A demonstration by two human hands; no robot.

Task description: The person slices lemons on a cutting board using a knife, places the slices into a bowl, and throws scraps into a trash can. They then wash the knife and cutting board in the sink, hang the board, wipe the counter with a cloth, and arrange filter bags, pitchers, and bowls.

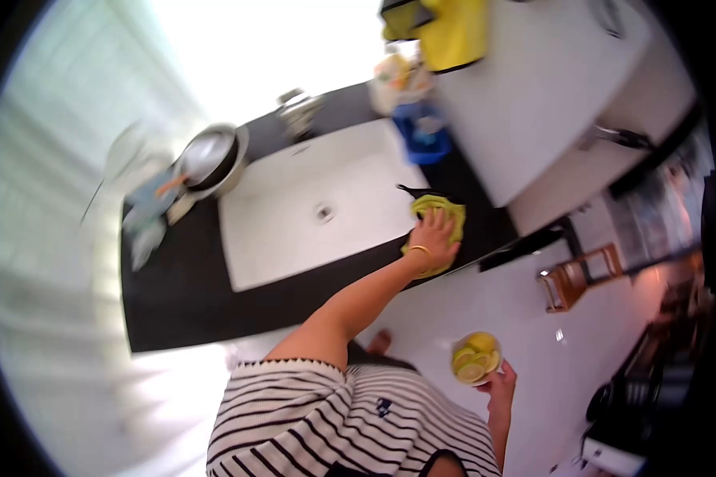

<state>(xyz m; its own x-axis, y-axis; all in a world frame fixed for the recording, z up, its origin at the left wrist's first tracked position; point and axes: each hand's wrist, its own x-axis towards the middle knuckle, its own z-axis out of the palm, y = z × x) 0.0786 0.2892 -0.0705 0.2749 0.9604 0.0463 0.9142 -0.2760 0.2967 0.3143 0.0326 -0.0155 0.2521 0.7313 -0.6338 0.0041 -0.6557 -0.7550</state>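
My left hand point(433, 233), with a yellow bracelet at the wrist, presses down on a bunched yellow cloth point(457, 213) with black edging. The cloth lies on the dark countertop point(294, 306), right of the white sink point(294, 222). Its fingers are curved over the fabric. Down at the right, over the floor, my right hand point(497, 383) holds a small bowl point(458, 372) by its rim and side. Lemon slices point(476, 358) fill the bowl.
Left of the faucet point(298, 115) stand stacked pots point(211, 159). A blue container point(423, 139) sits by the sink's far right corner. Another yellow cloth point(457, 36) hangs over the white cabinet point(517, 103). A wooden stool point(569, 285) stands on the floor to the right.
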